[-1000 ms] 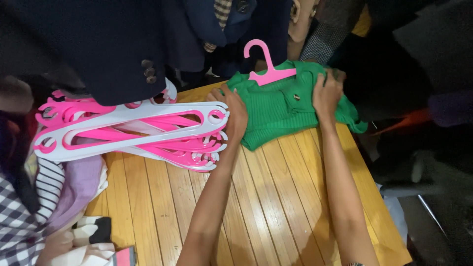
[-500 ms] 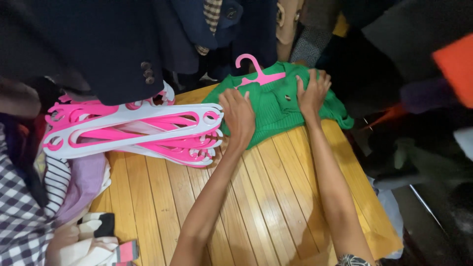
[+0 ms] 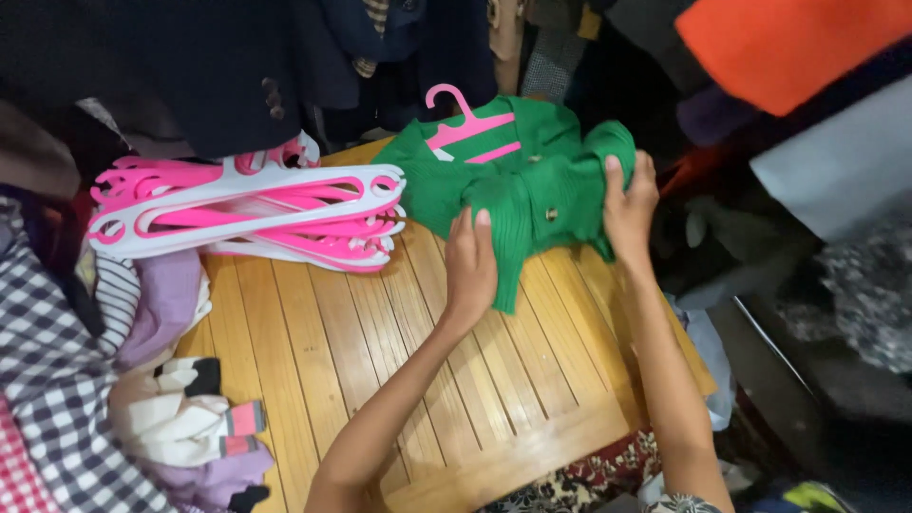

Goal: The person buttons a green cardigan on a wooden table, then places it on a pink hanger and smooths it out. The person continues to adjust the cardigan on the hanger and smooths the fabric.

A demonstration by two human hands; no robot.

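Two hands worked over the slatted wooden worktop [image 3: 380, 380], where you had a green ribbed knit cardigan [image 3: 532, 190] lying at the far edge, with a pink hanger [image 3: 465, 123] tucked in its neck. Your left hand [image 3: 470, 271] and right hand [image 3: 629, 204] each pinched a bunched fold. It looked soft, light and floppy; best gripped at its folded edges. Beside it lay a stiff stack of pink and white plastic hangers [image 3: 256, 214].

Bare wooden table [image 3: 380, 380] lies open below the hanger stack [image 3: 256, 209].
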